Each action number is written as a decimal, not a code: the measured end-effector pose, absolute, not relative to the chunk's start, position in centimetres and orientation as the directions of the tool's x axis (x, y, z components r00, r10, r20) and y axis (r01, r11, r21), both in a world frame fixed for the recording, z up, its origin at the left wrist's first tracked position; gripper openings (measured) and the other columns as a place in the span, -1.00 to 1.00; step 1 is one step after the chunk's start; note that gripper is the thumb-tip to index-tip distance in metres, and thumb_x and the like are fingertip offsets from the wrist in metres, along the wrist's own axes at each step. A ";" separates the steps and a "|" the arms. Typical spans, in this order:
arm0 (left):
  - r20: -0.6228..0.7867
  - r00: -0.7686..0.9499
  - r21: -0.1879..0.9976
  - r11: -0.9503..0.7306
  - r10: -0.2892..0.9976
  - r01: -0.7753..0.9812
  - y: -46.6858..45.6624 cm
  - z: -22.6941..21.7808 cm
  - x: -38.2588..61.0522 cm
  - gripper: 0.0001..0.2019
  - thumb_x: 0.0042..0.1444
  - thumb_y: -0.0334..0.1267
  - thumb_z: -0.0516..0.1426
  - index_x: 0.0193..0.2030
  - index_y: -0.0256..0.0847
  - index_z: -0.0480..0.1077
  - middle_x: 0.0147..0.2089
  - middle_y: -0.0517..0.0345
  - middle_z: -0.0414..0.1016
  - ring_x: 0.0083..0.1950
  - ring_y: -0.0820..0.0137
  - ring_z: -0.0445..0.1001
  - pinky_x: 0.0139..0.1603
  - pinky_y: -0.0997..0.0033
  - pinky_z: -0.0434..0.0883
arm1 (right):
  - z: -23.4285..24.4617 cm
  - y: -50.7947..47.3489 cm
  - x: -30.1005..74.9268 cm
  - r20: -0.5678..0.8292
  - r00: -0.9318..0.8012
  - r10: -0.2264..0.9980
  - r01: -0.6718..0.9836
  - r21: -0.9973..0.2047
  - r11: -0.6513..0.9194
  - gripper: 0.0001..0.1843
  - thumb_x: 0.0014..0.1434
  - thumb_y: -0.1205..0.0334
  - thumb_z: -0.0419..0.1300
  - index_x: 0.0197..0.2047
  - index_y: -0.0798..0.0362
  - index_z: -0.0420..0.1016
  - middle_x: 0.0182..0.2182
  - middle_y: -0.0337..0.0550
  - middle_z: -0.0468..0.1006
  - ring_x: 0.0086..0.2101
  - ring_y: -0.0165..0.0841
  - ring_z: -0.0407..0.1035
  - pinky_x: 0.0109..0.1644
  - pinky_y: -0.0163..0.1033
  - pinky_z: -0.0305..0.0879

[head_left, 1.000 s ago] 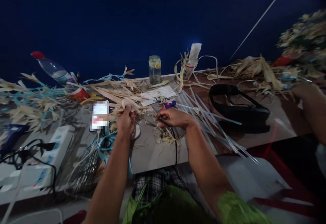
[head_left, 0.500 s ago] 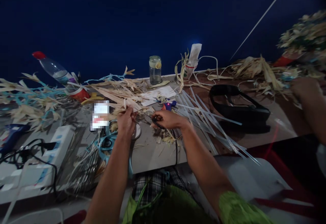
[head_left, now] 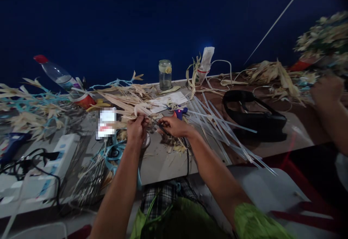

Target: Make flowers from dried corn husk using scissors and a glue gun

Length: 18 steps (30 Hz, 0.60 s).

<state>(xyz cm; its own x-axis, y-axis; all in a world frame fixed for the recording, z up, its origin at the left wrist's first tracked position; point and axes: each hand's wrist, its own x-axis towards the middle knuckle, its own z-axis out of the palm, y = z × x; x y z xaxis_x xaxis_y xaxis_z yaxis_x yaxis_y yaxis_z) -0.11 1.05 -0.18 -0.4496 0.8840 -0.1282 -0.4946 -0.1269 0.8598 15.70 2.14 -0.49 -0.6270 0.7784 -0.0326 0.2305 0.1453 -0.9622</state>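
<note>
My left hand (head_left: 136, 129) is closed in a pinch on a pale strip of dried corn husk (head_left: 141, 109), which curls up above the fingertips. A short way to the right, my right hand (head_left: 175, 126) grips the black handles of a pair of scissors (head_left: 164, 129). Their thin blades point up and left toward the husk; whether they touch it I cannot tell. Behind both hands lies a heap of husk strips (head_left: 119, 102). Beyond my right hand rests a blue and orange glue gun (head_left: 179, 112) with a small red light. Husk scraps (head_left: 178, 147) lie below that hand.
Clear glue sticks (head_left: 217, 123) and a black headband-like device (head_left: 255, 117) lie to the right. A glass jar (head_left: 165, 75) stands at the back. A phone (head_left: 106, 123), power strip (head_left: 61, 155) and wire bundle (head_left: 91, 181) are left. Another person's hand (head_left: 327, 90) is far right.
The husk strip in my left hand now curls over above the fingers. My right hand has shifted slightly left, bringing the scissor blades closer to it.
</note>
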 end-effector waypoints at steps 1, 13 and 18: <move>-0.137 -0.442 0.864 -0.111 0.886 -0.491 1.0 -0.2 -0.1 -0.70 -0.37 -0.31 0.31 -0.52 -0.28 0.27 -0.62 0.36 0.28 -0.64 0.63 0.27 -0.60 0.61 0.20 | -0.6 2.1 15.6 -0.026 -0.624 0.781 0.219 -0.965 0.144 -0.59 -0.11 0.03 0.27 -0.24 0.12 0.39 -0.59 -0.35 0.28 -0.57 -0.53 0.12 -0.54 -0.43 0.03; -0.185 -0.404 0.852 -0.058 0.896 -0.519 0.8 0.4 0.1 -0.71 -0.36 -0.32 0.32 -0.53 -0.31 0.29 -0.61 0.34 0.30 -0.66 0.67 0.22 -0.62 0.64 0.19 | -0.3 1.7 14.9 -0.047 -0.618 0.785 0.192 -0.977 0.093 -0.58 -0.11 0.01 0.27 -0.25 0.13 0.36 -0.59 -0.36 0.26 -0.57 -0.53 0.11 -0.52 -0.41 0.01; -0.208 -0.394 0.866 -0.019 0.895 -0.500 0.7 0.5 0.0 -0.68 -0.36 -0.28 0.33 -0.52 -0.30 0.28 -0.65 0.35 0.25 -0.64 0.66 0.24 -0.62 0.66 0.18 | -0.4 1.8 14.7 -0.036 -0.612 0.790 0.148 -0.986 0.070 -0.60 -0.09 0.00 0.26 -0.27 0.12 0.35 -0.61 -0.37 0.24 -0.58 -0.54 0.09 -0.53 -0.41 0.01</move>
